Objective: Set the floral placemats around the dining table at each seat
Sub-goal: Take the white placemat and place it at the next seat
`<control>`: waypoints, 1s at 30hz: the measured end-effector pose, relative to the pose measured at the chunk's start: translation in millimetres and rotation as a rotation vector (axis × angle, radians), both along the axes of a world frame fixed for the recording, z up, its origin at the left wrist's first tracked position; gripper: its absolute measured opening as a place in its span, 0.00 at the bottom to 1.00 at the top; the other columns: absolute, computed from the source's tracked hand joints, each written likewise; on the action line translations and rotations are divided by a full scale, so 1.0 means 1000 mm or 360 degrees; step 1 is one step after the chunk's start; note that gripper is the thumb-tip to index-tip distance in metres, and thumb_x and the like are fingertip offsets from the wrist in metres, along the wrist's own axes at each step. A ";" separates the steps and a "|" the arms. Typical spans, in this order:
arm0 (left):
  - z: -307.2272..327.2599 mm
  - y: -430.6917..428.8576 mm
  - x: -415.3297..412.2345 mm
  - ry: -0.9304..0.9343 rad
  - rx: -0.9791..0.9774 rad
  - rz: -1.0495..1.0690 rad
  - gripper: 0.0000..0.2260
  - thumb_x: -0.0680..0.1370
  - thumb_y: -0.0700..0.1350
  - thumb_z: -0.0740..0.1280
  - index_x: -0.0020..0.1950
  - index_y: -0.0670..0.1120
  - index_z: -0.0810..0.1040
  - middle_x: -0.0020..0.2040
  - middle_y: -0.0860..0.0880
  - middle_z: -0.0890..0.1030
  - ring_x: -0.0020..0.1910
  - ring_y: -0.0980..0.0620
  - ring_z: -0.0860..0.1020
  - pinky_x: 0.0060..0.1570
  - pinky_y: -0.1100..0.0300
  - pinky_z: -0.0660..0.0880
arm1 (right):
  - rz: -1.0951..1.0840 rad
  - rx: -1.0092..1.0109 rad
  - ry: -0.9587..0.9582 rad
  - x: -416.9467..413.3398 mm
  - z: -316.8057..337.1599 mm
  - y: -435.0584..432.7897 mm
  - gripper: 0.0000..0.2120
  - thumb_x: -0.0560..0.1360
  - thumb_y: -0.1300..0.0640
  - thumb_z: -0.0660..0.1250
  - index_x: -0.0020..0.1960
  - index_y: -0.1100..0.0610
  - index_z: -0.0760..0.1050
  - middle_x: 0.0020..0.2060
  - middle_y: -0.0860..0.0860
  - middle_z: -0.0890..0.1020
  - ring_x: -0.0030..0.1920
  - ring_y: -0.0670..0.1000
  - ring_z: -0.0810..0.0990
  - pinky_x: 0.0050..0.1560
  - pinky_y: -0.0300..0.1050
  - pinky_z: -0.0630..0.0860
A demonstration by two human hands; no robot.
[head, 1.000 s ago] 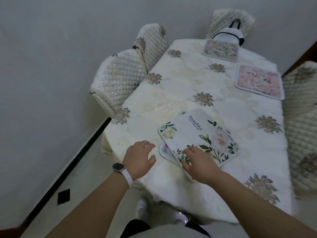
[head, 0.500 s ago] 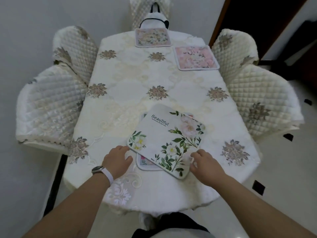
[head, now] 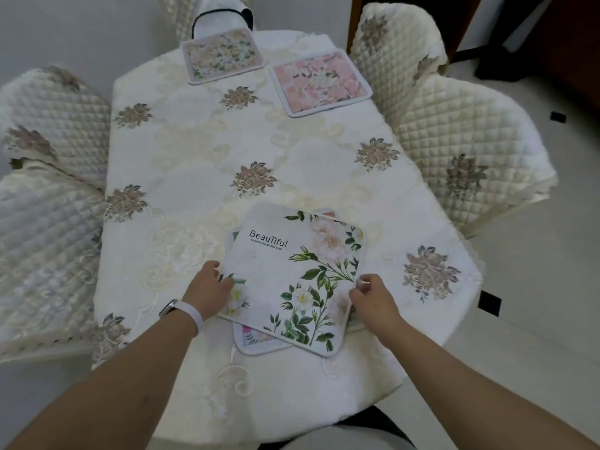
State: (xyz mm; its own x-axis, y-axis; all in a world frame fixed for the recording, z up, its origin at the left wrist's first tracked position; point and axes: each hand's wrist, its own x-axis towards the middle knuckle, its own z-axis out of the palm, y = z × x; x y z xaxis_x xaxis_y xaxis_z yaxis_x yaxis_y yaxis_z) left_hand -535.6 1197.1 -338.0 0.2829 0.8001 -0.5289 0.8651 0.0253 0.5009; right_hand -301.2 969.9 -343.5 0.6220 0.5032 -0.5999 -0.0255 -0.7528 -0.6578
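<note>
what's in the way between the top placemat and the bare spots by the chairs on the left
Nothing visible. The left hand and right hand hold the top placemat at its edges, and the tablecloth toward the left chairs is bare. The two laid placemats lie at the far end, off that path.

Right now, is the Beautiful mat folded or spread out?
Spread out. The Beautiful mat shows its whole printed face with no fold, lying atop another mat.

Single wide-angle head-worn view, positioned above the near end of the bench. It faces forward and steeply down along the bench; the left hand and right hand are close below it.
</note>
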 end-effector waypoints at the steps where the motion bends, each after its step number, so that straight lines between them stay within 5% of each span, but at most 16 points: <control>1: -0.001 0.003 0.005 0.0020 0.0010 -0.0036 0.26 0.78 0.47 0.66 0.73 0.42 0.63 0.68 0.40 0.72 0.61 0.40 0.75 0.58 0.50 0.74 | -0.0090 0.0020 0.0073 0.002 -0.001 0.002 0.15 0.78 0.55 0.63 0.64 0.54 0.68 0.51 0.54 0.78 0.43 0.51 0.77 0.41 0.45 0.73; 5: -0.006 0.013 0.024 0.0022 0.0023 -0.0055 0.27 0.77 0.46 0.66 0.74 0.42 0.62 0.64 0.41 0.74 0.57 0.42 0.75 0.54 0.52 0.72 | -0.0415 0.0036 0.0328 0.012 -0.008 0.013 0.18 0.77 0.53 0.64 0.65 0.51 0.66 0.54 0.57 0.78 0.43 0.55 0.78 0.41 0.46 0.75; 13: -0.008 0.028 0.050 0.0066 0.0093 0.0031 0.17 0.75 0.43 0.65 0.64 0.41 0.71 0.50 0.44 0.77 0.45 0.45 0.75 0.41 0.57 0.68 | -0.0453 0.0050 0.0355 0.017 -0.019 0.025 0.07 0.76 0.56 0.65 0.52 0.59 0.75 0.37 0.53 0.76 0.34 0.54 0.74 0.38 0.47 0.73; 22: 0.000 0.012 0.045 -0.0056 0.0085 0.0211 0.08 0.75 0.42 0.67 0.52 0.45 0.74 0.43 0.49 0.78 0.38 0.54 0.75 0.33 0.61 0.68 | -0.0257 0.0158 0.0321 0.013 -0.008 0.032 0.10 0.75 0.65 0.63 0.55 0.55 0.73 0.47 0.51 0.81 0.47 0.52 0.79 0.40 0.43 0.75; 30: 0.017 -0.016 0.024 -0.0204 0.0107 0.0321 0.08 0.76 0.43 0.68 0.53 0.43 0.76 0.44 0.46 0.82 0.39 0.51 0.78 0.34 0.60 0.70 | -0.0167 0.0205 0.0292 0.018 0.003 0.034 0.08 0.75 0.66 0.63 0.52 0.57 0.74 0.45 0.54 0.81 0.43 0.53 0.79 0.38 0.44 0.75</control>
State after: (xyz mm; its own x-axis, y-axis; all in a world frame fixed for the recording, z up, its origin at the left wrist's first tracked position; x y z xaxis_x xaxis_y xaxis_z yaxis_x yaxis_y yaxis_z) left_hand -511.6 1180.9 -321.2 0.1754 0.8795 -0.4424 0.7754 0.1535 0.6126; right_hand -283.7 1003.8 -340.2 0.5616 0.5210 -0.6428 -0.2270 -0.6500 -0.7252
